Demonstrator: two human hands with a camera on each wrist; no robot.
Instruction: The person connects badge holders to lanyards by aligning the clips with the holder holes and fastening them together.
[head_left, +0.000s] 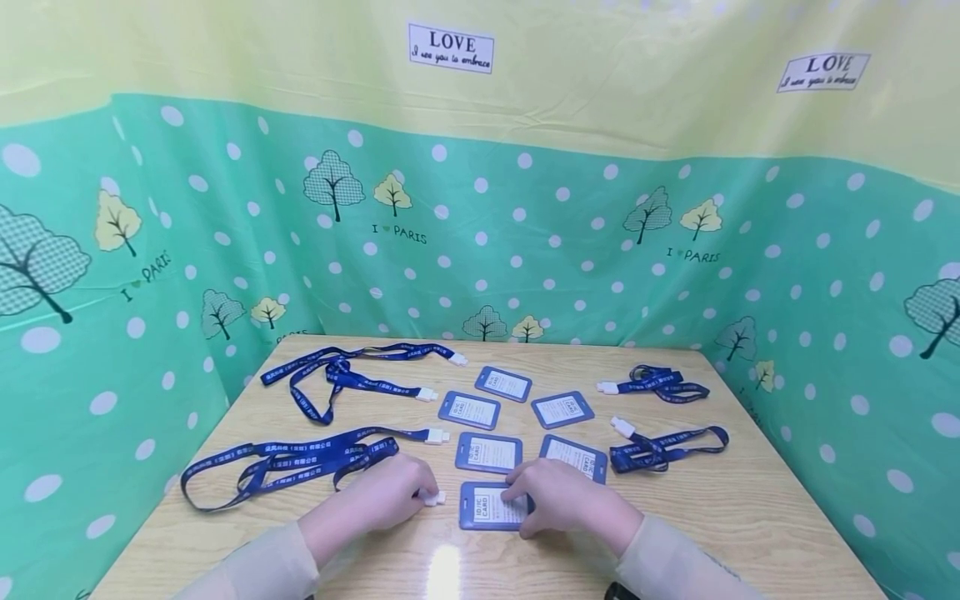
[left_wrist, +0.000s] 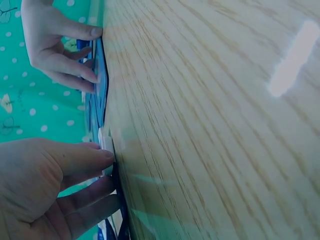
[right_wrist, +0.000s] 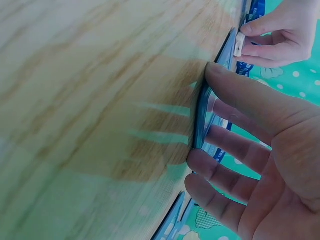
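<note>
My left hand (head_left: 397, 492) pinches the white plastic clip (head_left: 433, 498) of a dark blue lanyard, thumb and fingers on it, down at the tabletop; in the left wrist view the clip (left_wrist: 106, 150) lies under the thumb tip. To its right, a blue ID card holder (head_left: 480, 508) with a white card lies flat, its slotted end towards the clip, a small gap between them. My right hand (head_left: 566, 500) grips this holder's right end, thumb at the near edge and fingertips on its face and far side. The right wrist view shows the holder (right_wrist: 201, 115) between thumb and fingers.
Behind lie several more blue card holders, the closest one (head_left: 489, 452) just beyond the gripped holder. Blue lanyards with white clips lie at left (head_left: 300, 454) and right (head_left: 667, 450). A green patterned curtain (head_left: 480, 250) stands around the wooden table (head_left: 750, 533).
</note>
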